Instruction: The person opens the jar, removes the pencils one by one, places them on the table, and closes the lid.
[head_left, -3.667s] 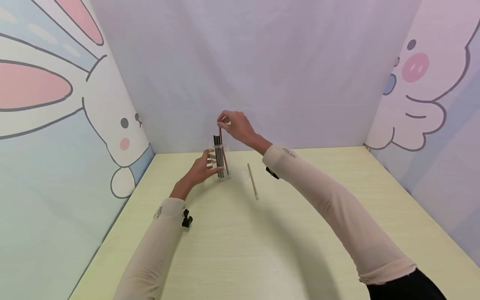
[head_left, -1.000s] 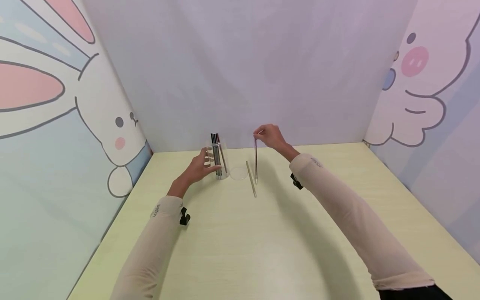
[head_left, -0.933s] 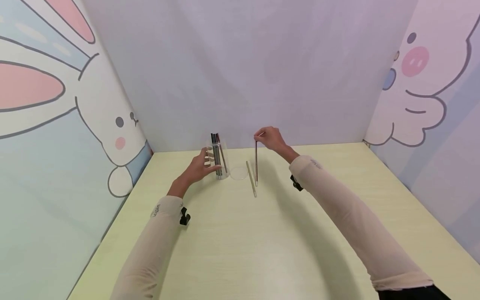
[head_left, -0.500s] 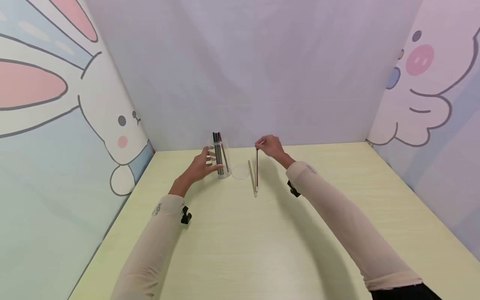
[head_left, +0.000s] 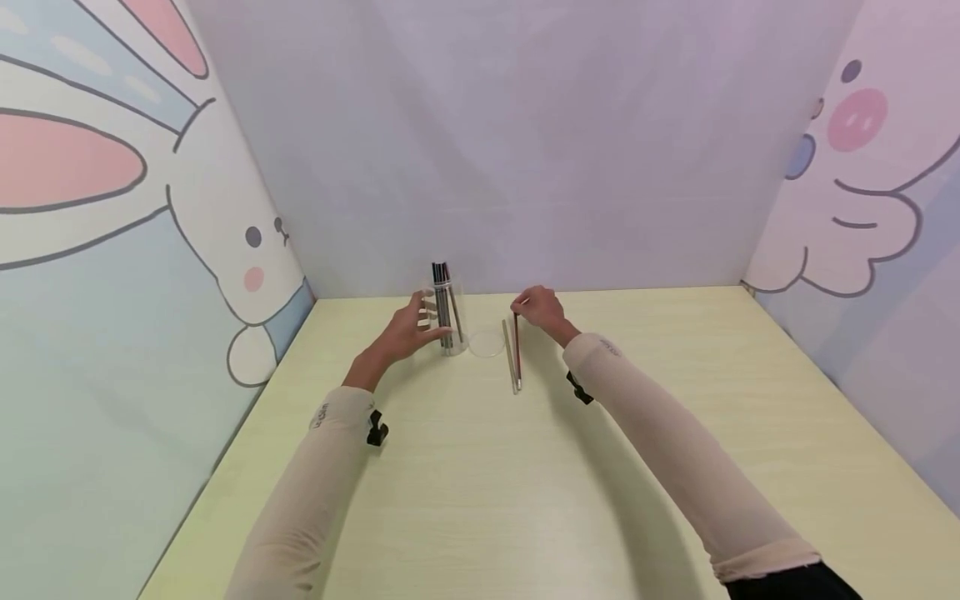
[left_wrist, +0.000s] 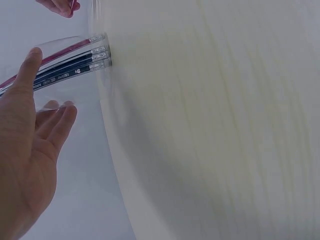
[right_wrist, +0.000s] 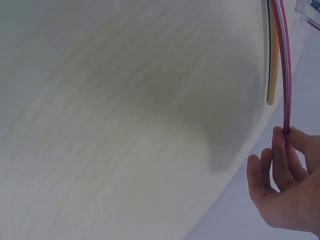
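My left hand (head_left: pixel 405 332) holds a clear cylindrical pencil holder (head_left: pixel 461 312), thumb on the near side and fingers on the far side. Several dark pencils (left_wrist: pixel 65 70) and a red one (left_wrist: pixel 67 51) stand inside it, eraser ends down. To its right, my right hand (head_left: pixel 542 308) pinches another red pencil (head_left: pixel 517 354) by its upper end between thumb and fingers. That pencil points down at the table, close beside a yellow pencil (right_wrist: pixel 273 65) lying there. Whether its lower end touches the table cannot be told.
A clear round disc, like a lid (head_left: pixel 487 355), lies on the table between the holder and the yellow pencil. The pale wooden table (head_left: pixel 465 483) meets a plain back curtain (head_left: pixel 525 167) just behind the hands. Cartoon-printed panels (head_left: pixel 247 333) stand at both sides.
My right hand has drawn the red pencil up out of the holder, carried it right and lowered it beside the yellow pencil. My left hand has stayed at the holder.
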